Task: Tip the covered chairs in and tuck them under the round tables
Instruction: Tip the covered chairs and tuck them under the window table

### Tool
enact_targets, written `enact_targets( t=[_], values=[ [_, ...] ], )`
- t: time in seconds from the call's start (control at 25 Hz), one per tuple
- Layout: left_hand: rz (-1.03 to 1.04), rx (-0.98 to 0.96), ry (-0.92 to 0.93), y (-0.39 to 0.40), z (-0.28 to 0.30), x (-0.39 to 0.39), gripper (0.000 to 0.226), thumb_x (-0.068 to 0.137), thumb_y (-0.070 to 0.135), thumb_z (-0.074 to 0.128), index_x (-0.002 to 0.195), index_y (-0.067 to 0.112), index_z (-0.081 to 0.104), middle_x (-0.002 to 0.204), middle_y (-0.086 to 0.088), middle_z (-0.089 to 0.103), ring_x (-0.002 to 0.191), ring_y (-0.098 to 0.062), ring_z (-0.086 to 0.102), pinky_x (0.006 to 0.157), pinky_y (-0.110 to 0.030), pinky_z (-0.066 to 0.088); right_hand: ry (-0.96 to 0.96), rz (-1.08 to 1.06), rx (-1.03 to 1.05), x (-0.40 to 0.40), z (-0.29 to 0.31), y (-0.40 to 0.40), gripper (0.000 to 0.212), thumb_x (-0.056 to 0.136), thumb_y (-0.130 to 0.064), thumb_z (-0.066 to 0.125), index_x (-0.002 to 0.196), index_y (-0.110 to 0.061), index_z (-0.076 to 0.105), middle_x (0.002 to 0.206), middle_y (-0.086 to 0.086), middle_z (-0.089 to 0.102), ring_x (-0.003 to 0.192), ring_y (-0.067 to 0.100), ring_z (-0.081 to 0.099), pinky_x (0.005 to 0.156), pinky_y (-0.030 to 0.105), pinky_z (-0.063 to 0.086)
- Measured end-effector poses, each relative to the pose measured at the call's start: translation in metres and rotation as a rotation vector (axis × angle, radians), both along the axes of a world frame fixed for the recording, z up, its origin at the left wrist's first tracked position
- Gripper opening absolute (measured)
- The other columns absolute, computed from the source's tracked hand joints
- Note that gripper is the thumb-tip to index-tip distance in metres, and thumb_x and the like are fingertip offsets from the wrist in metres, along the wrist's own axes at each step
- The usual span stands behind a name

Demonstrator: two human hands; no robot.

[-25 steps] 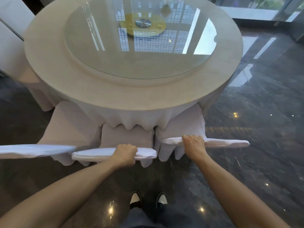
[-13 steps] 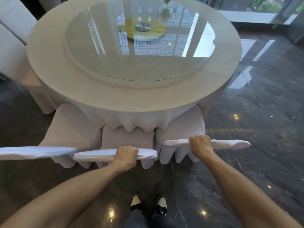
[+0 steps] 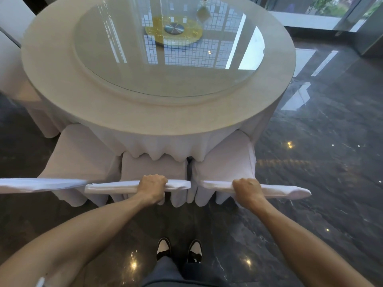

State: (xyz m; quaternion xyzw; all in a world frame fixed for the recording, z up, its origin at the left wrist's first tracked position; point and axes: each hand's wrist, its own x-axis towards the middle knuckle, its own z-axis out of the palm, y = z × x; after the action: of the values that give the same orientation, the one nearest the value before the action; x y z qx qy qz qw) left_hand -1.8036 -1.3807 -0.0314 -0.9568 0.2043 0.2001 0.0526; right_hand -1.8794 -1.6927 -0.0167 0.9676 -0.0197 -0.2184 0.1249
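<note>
1. Compared with the frame half a second earlier, the right hand is seen a little further along the top rail of the right chair, nearer its middle; the left hand is kept at the same spot on the middle chair.
2. The fingers of both hands are clenched: the left ones are wrapped over the covered top edge of the middle chair, the right ones over that of the right chair.
3. Both chairs are held with their seats partly under the hanging tablecloth of the round table, their backs just outside its rim and nearly touching each other.
4. A third covered chair is placed just left of the middle one, its seat likewise partly under the cloth.
5. More white-covered chair backs are seen at the far left of the table.
6. A glass turntable with a yellow centre disc is carried on the table.
7. Two black-and-white shoes are seen on the dark polished floor, well apart from the chair skirts.
</note>
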Motion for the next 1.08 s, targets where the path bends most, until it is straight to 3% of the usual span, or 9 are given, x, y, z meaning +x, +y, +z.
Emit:
enact_targets(
  t=[0.44, 0.84, 1.08],
  values=[
    [-0.063, -0.023, -0.013, -0.001, 0.001, 0.005, 0.024, 0.076, 0.019, 0.061, 0.098, 0.024, 0.070, 0.093, -0.002, 0.071, 0.080, -0.023, 0.063, 0.070, -0.034, 0.043, 0.030, 0.080, 0.030, 0.004, 0.003, -0.006, 0.019, 0.080, -0.018, 0.060, 0.097, -0.018, 0.068, 0.085, 0.000, 0.069, 0.072, 0.018, 0.063, 0.073, 0.030, 0.052],
    [-0.027, -0.028, -0.020, -0.001, -0.008, 0.002, 0.037, 0.083, 0.017, 0.061, 0.119, 0.025, 0.065, 0.102, -0.001, 0.070, 0.088, -0.021, 0.063, 0.075, -0.033, 0.045, 0.024, -0.029, 0.118, 0.003, 0.001, 0.013, 0.026, 0.075, -0.020, 0.062, 0.100, -0.017, 0.063, 0.093, 0.003, 0.069, 0.083, 0.024, 0.063, 0.071, 0.034, 0.047],
    [-0.092, -0.103, 0.054, 0.010, -0.001, 0.003, 0.031, 0.083, 0.021, 0.059, 0.114, 0.025, 0.063, 0.099, 0.000, 0.068, 0.081, -0.016, 0.057, 0.072, -0.031, 0.042, 0.088, -0.003, 0.370, 0.020, 0.002, 0.046, 0.035, 0.082, -0.041, 0.064, 0.108, -0.019, 0.057, 0.099, 0.002, 0.065, 0.082, 0.023, 0.059, 0.074, 0.037, 0.051]
  ],
)
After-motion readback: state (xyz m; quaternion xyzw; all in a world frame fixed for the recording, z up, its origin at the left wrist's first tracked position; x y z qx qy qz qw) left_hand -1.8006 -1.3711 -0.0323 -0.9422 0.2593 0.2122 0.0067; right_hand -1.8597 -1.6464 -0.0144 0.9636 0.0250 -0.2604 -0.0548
